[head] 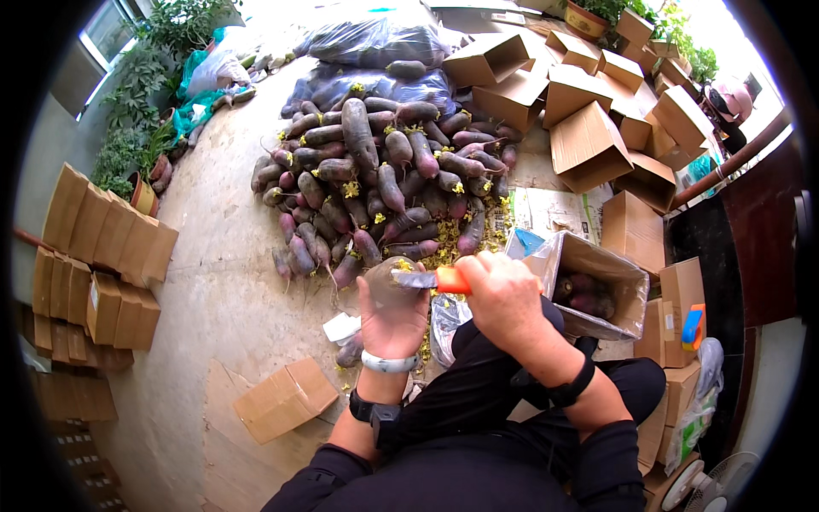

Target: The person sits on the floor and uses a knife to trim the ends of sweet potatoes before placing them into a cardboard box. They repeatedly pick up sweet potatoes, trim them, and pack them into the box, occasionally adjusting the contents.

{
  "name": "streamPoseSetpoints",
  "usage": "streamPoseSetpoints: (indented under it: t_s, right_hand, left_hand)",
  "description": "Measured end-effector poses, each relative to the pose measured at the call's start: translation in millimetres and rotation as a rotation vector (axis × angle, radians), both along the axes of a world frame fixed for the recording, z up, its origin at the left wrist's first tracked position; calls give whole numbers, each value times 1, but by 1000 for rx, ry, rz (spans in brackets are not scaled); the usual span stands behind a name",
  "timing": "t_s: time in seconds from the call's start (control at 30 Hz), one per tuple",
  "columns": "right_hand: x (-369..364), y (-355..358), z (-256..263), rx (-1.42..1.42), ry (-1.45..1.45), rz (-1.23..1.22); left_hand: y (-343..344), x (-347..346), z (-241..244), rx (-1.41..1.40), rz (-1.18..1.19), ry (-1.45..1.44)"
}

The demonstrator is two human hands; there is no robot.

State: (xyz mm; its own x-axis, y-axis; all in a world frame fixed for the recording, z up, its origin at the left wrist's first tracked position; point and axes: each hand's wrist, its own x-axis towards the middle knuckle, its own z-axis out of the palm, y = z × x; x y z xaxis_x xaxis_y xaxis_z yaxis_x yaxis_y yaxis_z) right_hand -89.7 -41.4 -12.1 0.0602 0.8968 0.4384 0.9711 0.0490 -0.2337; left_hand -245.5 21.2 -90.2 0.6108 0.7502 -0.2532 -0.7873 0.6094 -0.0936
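My left hand (393,329), palm up, cradles a dark radish (390,291), its crown turned toward the blade; the radish is partly blurred. My right hand (505,301) grips the orange handle of a knife (416,280). The short blade lies against the radish's top, close to a bit of yellow sprout (403,264). Just beyond my hands rises a heap of dark purple-green radishes (390,185), many with yellow sprouts. Right of my right hand stands an open, plastic-lined cardboard box (614,272) with several radishes (585,297) inside.
Yellow trimmings (441,253) litter the floor by the heap. Open cardboard boxes (588,144) crowd the right; stacked cartons (115,237) line the left wall. A closed carton (288,400) lies left of my legs. Filled plastic bags (377,48) sit behind the heap. A fan (710,483) stands lower right.
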Motion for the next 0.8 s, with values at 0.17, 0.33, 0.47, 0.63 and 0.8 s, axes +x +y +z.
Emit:
streamPoseSetpoints:
  t_s: [0.17, 0.33, 0.47, 0.63, 0.8]
  right_hand:
    - [-2, -2, -9, -15, -27, 26]
    - [4, 1, -16, 4, -33, 8]
    - [6, 5, -19, -16, -98, -22]
    - [54, 10, -29, -20, -29, -326]
    - [105, -19, -6, -60, 107, -440]
  left_hand:
    - [-4, 6, 3, 55, -49, -47]
    - [-6, 8, 3, 53, -58, -61]
    - [-5, 5, 0, 5, -49, -67]
    - [-8, -4, 22, -85, -92, -102]
    - [18, -12, -4, -95, -71, 259]
